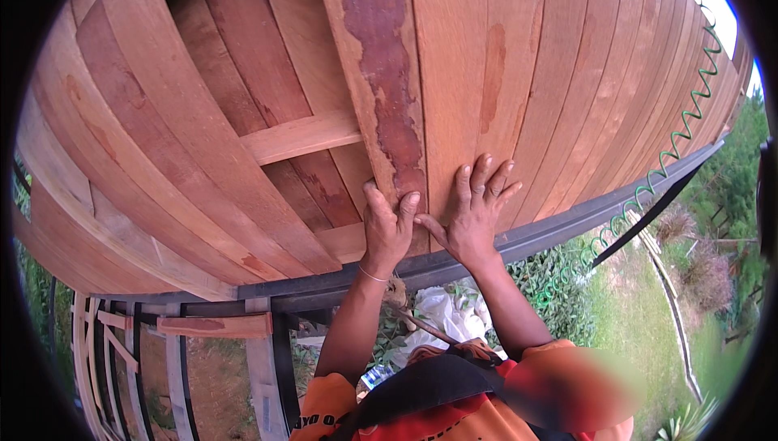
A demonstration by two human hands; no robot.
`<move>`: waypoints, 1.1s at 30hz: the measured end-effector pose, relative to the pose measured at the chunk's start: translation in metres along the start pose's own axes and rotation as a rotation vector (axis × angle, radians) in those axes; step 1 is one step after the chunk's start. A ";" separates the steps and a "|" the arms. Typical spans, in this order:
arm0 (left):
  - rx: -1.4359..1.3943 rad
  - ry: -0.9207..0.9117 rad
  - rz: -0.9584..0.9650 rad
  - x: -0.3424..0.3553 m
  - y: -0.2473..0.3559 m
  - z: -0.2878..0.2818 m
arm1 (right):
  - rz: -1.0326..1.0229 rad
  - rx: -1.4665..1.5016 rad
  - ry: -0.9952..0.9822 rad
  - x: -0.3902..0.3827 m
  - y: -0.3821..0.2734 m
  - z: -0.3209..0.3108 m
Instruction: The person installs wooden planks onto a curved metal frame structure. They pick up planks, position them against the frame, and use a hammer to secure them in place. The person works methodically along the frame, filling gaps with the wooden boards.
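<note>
A wooden plank (382,76) with a dark, ragged reddish stain down its face runs up and away from me. It lies against the edge of the closely fitted planks to its right. At its near end my left hand (386,229) grips it, fingers bent at the left edge and thumb on the face; the fingertips are partly hidden. My right hand (476,212) rests flat and spread on the neighbouring plain plank (455,60), its thumb reaching toward my left thumb. Left of the stained plank is a gap with a crosspiece (304,138) and lower boards showing.
More planks (194,149) lie on the left beyond the gap. A green coiled hose (685,121) hangs across the boards at right. A dark metal edge (567,216) borders the planks. Below are metal framing (263,360), white plastic sheeting (454,311) and grass (624,319).
</note>
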State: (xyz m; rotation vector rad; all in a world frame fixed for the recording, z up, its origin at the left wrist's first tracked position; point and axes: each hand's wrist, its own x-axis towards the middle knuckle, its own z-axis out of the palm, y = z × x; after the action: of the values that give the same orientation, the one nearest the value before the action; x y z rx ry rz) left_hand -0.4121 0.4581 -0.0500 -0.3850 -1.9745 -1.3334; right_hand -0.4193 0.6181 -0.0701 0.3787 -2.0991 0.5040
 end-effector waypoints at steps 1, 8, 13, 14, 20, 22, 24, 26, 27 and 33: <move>-0.013 -0.064 -0.046 -0.001 -0.003 -0.005 | -0.010 -0.010 0.011 -0.001 -0.001 0.004; -0.017 0.024 0.027 -0.034 0.059 -0.080 | 0.020 -0.164 -0.047 -0.004 0.002 -0.001; 0.064 0.552 -0.076 -0.091 0.046 -0.226 | 0.033 -0.172 -0.071 -0.001 -0.011 0.000; 0.042 0.725 -0.175 -0.104 0.042 -0.257 | 0.017 -0.171 -0.059 -0.002 -0.013 0.000; 0.519 1.313 -0.562 -0.222 -0.135 -0.430 | -0.006 -0.115 0.008 -0.007 0.000 0.007; 0.959 1.270 -0.813 -0.234 -0.167 -0.439 | -0.009 -0.120 0.022 -0.009 0.003 0.011; 0.994 1.202 -1.045 -0.226 -0.179 -0.438 | -0.013 -0.152 0.009 -0.010 0.001 0.010; 1.019 1.106 -1.217 -0.217 -0.198 -0.436 | -0.021 -0.169 0.020 -0.008 0.002 0.011; 1.038 1.056 -1.278 -0.218 -0.207 -0.438 | -0.029 -0.159 0.031 -0.008 0.001 0.013; 0.885 0.971 -1.303 -0.220 -0.238 -0.432 | -0.039 -0.186 0.058 -0.005 0.007 0.014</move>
State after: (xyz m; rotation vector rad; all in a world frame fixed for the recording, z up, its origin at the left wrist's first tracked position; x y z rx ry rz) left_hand -0.2307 0.0016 -0.2745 1.8374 -1.5696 -0.7458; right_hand -0.4302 0.6171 -0.0825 0.2930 -2.0580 0.2901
